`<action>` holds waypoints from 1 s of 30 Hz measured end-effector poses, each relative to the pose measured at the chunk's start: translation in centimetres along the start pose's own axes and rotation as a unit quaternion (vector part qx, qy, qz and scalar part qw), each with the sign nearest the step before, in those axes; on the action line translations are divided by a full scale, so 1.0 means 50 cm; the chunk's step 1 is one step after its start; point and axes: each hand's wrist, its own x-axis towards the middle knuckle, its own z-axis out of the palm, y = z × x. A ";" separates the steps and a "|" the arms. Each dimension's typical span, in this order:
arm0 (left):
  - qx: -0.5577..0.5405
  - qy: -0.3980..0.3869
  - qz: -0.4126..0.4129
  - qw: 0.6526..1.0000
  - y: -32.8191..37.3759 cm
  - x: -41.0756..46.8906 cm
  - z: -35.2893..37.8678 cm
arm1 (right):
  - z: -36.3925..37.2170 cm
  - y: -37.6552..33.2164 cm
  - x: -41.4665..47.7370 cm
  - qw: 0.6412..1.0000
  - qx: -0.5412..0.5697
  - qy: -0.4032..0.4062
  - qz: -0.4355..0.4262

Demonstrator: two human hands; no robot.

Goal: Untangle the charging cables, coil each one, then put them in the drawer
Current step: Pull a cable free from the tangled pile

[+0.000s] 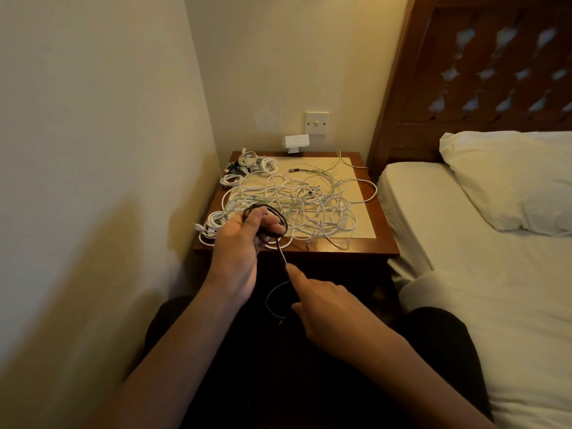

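My left hand (pixel 244 243) grips a partly wound black cable (pixel 280 216) in front of the bedside table's near left corner. The cable's loose tail (pixel 272 297) hangs down in a loop below that hand. My right hand (pixel 322 300) is lower and to the right, its index finger stretched out and touching the tail. A big tangle of white cables (pixel 306 202) is spread over the wooden bedside table (pixel 383 243). Coiled white cables lie at the near left corner (pixel 213 224) and the far left corner (pixel 252 164). No drawer front can be made out in the dark below the tabletop.
A wall runs close along the left side. A bed (pixel 483 274) with a white pillow (pixel 507 178) and wooden headboard (pixel 483 66) stands right of the table. A light switch (pixel 316 122) and a small white device (pixel 296 141) are on the back wall.
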 end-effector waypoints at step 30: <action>0.078 -0.177 -0.067 0.979 -0.021 -0.065 0.025 | -0.013 0.077 0.019 0.732 0.654 0.192 0.026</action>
